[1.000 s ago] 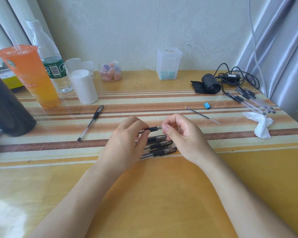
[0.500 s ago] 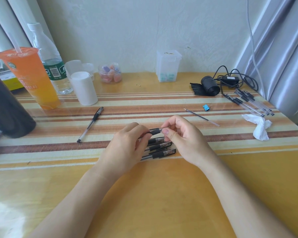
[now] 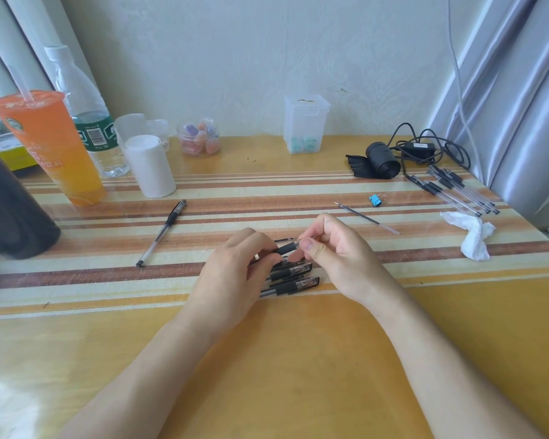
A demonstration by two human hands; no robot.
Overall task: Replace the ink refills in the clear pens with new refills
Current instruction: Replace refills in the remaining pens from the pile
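At frame centre the left hand [image 3: 235,275] is gripping a clear pen [image 3: 287,248] by the barrel and the right hand [image 3: 339,258] is pinching its tip, while several pens [image 3: 293,285] beneath and refills [image 3: 457,193] at upper right are awaiting attention, suggesting early progress.

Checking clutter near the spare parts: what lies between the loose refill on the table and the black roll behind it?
In the head view, a blue binder clip lies between the loose refill and the black roll, touching neither.
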